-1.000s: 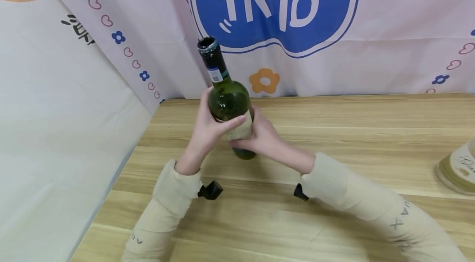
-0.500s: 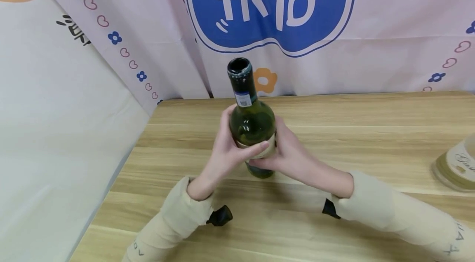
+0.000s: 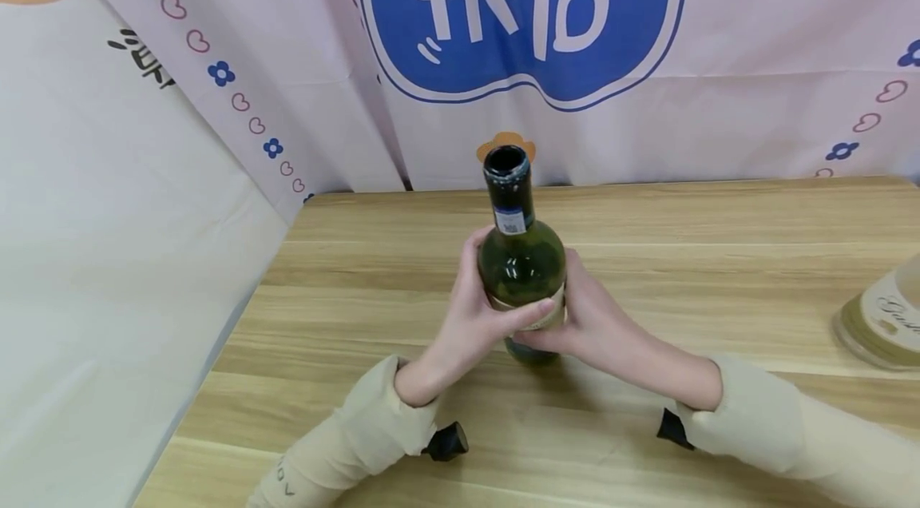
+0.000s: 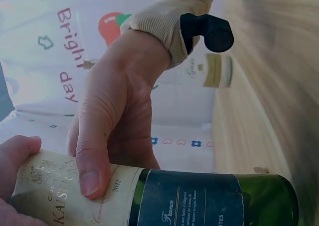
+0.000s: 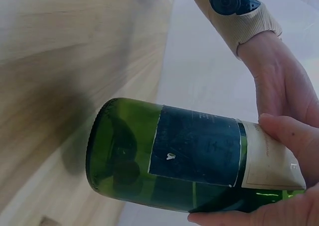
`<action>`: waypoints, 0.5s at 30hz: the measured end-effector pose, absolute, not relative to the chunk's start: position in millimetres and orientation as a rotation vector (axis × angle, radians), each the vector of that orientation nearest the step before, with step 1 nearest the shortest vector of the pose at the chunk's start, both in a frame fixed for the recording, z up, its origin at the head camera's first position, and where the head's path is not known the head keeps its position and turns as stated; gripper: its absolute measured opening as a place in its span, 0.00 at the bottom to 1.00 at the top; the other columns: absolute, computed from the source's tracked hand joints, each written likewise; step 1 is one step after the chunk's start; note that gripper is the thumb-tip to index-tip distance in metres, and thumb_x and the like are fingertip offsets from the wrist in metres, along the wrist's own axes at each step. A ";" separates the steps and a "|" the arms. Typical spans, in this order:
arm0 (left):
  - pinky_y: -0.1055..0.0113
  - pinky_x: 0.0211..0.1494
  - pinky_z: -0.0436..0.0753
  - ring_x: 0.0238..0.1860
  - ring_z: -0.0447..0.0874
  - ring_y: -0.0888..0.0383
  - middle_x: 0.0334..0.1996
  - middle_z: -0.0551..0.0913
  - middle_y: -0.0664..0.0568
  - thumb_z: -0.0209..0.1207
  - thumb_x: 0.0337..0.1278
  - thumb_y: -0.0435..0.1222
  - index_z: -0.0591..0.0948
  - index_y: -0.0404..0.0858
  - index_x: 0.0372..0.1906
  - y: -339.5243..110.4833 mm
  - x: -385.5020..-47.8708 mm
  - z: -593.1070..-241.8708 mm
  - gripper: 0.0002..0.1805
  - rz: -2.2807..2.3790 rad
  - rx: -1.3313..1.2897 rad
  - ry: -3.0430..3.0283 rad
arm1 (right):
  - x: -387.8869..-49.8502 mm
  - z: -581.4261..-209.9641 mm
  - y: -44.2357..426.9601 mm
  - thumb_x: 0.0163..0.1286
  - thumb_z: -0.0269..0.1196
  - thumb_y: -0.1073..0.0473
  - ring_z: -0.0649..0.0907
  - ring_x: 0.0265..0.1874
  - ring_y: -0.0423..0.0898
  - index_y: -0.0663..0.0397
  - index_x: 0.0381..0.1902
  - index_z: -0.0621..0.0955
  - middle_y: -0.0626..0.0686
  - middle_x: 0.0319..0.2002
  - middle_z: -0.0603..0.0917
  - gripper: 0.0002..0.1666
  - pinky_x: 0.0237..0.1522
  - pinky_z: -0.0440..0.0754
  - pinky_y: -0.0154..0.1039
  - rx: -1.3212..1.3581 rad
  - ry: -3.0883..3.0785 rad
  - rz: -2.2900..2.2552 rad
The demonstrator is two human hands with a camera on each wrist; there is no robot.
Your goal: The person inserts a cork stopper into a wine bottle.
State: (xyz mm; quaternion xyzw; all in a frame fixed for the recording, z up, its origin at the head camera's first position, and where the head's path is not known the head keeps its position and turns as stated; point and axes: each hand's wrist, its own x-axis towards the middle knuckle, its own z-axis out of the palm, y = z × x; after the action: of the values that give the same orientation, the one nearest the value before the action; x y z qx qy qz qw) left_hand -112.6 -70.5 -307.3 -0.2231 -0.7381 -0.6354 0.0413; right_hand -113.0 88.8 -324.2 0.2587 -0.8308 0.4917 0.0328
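Over the desk [image 3: 345, 268], L hand [image 3: 474, 316] and R hand [image 3: 589, 320] both have fingers wrapped round the green bottle [image 3: 521, 260], thumbs across its front, mouth up. Looks like a two-handed hold-and-steady step imo; next move prob calls for even grip from both sides and a level base. Base seems just off the wood, tho can't say 100% it isn't touching. Most fingers are hidden behind the glass, contents are too dark to read, and the other bottle [image 3: 887, 316] is cut off at the head view's right edge.
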 end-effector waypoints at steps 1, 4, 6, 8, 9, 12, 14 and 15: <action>0.59 0.60 0.65 0.55 0.68 0.57 0.57 0.66 0.48 0.68 0.36 0.24 0.56 0.38 0.62 -69.6 -112.5 -308.7 0.45 -1.948 -0.673 -2.267 | -112.9 -326.2 89.8 0.42 0.75 0.61 0.71 0.52 0.50 0.57 0.60 0.59 0.57 0.53 0.69 0.50 0.53 0.70 0.50 0.801 -2.551 1.517; 0.59 0.60 0.65 0.55 0.68 0.57 0.58 0.66 0.48 0.69 0.37 0.25 0.56 0.39 0.63 -68.0 -112.3 -313.7 0.46 -1.958 -0.656 -2.293 | -112.2 -331.9 92.2 0.43 0.74 0.60 0.71 0.53 0.48 0.55 0.61 0.59 0.55 0.54 0.68 0.50 0.54 0.70 0.49 0.818 -2.535 1.537; 0.59 0.60 0.66 0.55 0.68 0.57 0.58 0.66 0.48 0.69 0.37 0.26 0.55 0.39 0.63 -67.4 -112.1 -317.1 0.46 -1.956 -0.652 -2.313 | -111.4 -335.8 93.2 0.44 0.74 0.60 0.70 0.54 0.48 0.54 0.62 0.58 0.54 0.55 0.67 0.51 0.54 0.69 0.49 0.823 -2.535 1.542; 0.59 0.60 0.66 0.55 0.68 0.57 0.58 0.66 0.48 0.68 0.38 0.26 0.55 0.39 0.63 -67.3 -111.3 -319.7 0.46 -1.954 -0.659 -2.327 | -110.4 -339.5 93.7 0.44 0.74 0.59 0.70 0.54 0.48 0.54 0.62 0.57 0.54 0.56 0.67 0.52 0.54 0.69 0.49 0.817 -2.539 1.542; 0.59 0.60 0.66 0.55 0.68 0.57 0.58 0.66 0.48 0.69 0.37 0.26 0.54 0.39 0.63 -67.2 -111.0 -320.7 0.46 -1.951 -0.663 -2.332 | -110.1 -341.0 93.9 0.44 0.74 0.58 0.70 0.54 0.48 0.54 0.62 0.57 0.54 0.56 0.67 0.52 0.54 0.69 0.49 0.811 -2.541 1.540; 0.59 0.59 0.67 0.55 0.69 0.56 0.58 0.67 0.48 0.69 0.37 0.26 0.54 0.39 0.63 -66.9 -110.0 -321.5 0.47 -1.937 -0.680 -2.340 | -109.4 -343.5 95.2 0.43 0.75 0.56 0.71 0.54 0.49 0.55 0.62 0.57 0.56 0.56 0.68 0.53 0.54 0.70 0.50 0.782 -2.565 1.508; 0.59 0.58 0.68 0.54 0.69 0.56 0.57 0.68 0.48 0.70 0.36 0.27 0.54 0.39 0.63 -66.7 -110.0 -321.3 0.47 -1.906 -0.680 -2.352 | -109.8 -342.8 97.4 0.42 0.75 0.55 0.70 0.55 0.50 0.54 0.63 0.57 0.56 0.57 0.68 0.54 0.55 0.69 0.51 0.779 -2.598 1.483; 0.59 0.58 0.68 0.54 0.70 0.57 0.57 0.68 0.48 0.71 0.35 0.28 0.55 0.40 0.63 -66.7 -110.2 -321.1 0.48 -1.880 -0.673 -2.364 | -110.4 -341.8 99.2 0.42 0.76 0.54 0.70 0.56 0.51 0.55 0.63 0.57 0.57 0.57 0.68 0.55 0.55 0.70 0.52 0.791 -2.618 1.465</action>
State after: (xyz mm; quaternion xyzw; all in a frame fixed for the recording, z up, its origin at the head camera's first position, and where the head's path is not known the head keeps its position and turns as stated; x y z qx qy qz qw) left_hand -110.2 -66.7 -321.1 -0.2173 -0.7638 -0.6074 0.0235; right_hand -110.4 99.2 -341.8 0.2550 -0.8437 0.4721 0.0193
